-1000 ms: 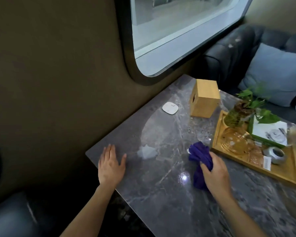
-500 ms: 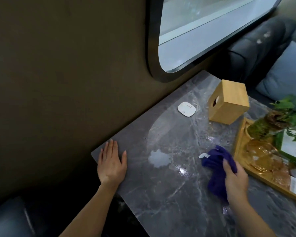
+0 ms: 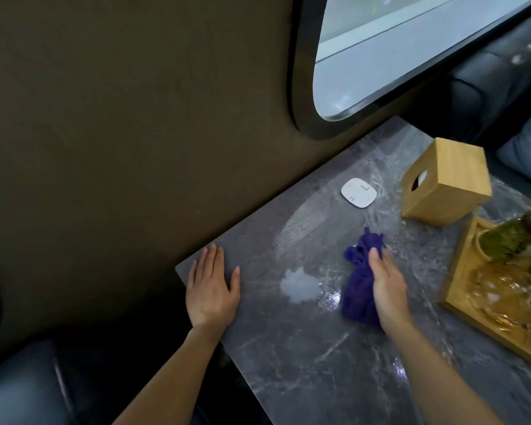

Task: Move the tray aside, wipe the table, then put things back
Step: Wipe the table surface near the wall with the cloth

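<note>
A grey marble table [image 3: 304, 363] runs along a dark wall. My right hand [image 3: 388, 286] presses a bunched purple cloth [image 3: 359, 289] onto the tabletop near its middle. My left hand [image 3: 210, 286] lies flat, fingers spread, on the table's near left corner and holds nothing. A wooden tray [image 3: 460, 271] sits at the right edge of view, carrying amber glassware [image 3: 500, 289] and a green plant [image 3: 509, 237]; much of it is cut off. A pale bright patch [image 3: 299, 285] shows on the tabletop between my hands.
A wooden tissue box [image 3: 445, 182] stands on the table beyond the tray. A small white square pad [image 3: 358, 192] lies near the wall. A rounded window [image 3: 396, 47] is set above the table. Dark seats with a blue cushion [image 3: 528, 148] are at the far right.
My right hand slid the purple cloth left, away from the tray toward the table's middle. The view turned left, pushing the tray partly out of frame. My left hand stayed flat.
</note>
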